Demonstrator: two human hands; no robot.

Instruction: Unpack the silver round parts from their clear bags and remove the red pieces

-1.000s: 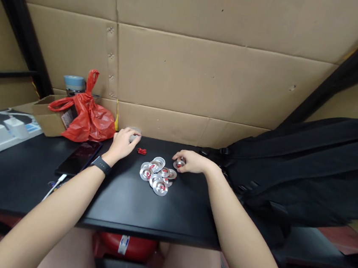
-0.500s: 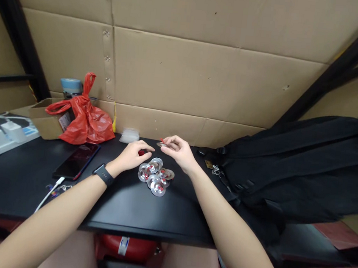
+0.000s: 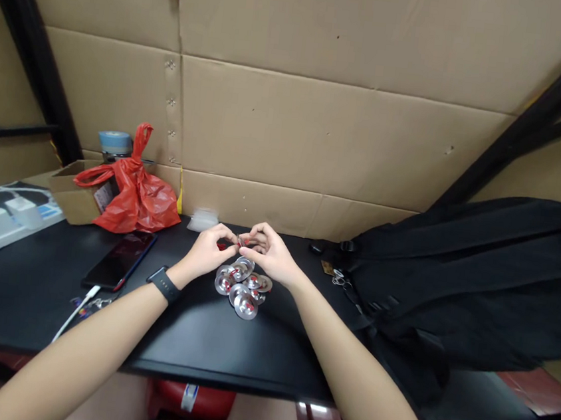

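My right hand (image 3: 273,257) pinches a small finger cymbal (image 3: 242,240), seen nearly edge-on with a bit of red loop. The fingers of my left hand (image 3: 209,253) are closed on the near side of the same cymbal, so both hands meet there; the fingers partly cover it. Something red (image 3: 221,246) shows beneath my left fingers, too hidden to make out. Just below the hands lies a pile of silvery finger cymbals (image 3: 246,305) with red loops, some overlapping. A dark watch (image 3: 164,284) is on my left wrist.
Left on the black table (image 3: 186,344) are a phone (image 3: 119,260) with a white cable, a power strip (image 3: 7,235), a red plastic bag (image 3: 138,198) and a cardboard box (image 3: 74,195). A clear packet (image 3: 203,220) lies behind the hands. A black backpack (image 3: 464,276) fills the right side.
My right hand has moved left with the finger cymbal, and my left hand's fingers have closed in on it. The view has tilted slightly upward.
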